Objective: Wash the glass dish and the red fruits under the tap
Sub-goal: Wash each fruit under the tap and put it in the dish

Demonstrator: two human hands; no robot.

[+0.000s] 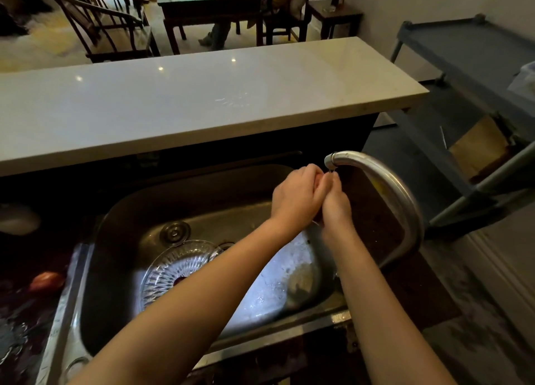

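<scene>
My left hand [296,195] and right hand [335,203], pressed together around a small red fruit [318,180], beneath the curved steel tap [385,182]; cut-glass dish [173,268] in the steel sink [208,187].

Kitchen wash station behind a counter, open to a dining room.
A steel sink [121,219] lies beneath the hands [315,196], a curved tap [385,179] just right of them. Beyond them runs a pale stone counter [173,103]; past it stand dark wooden chairs [101,22] and a table [208,5].
</scene>
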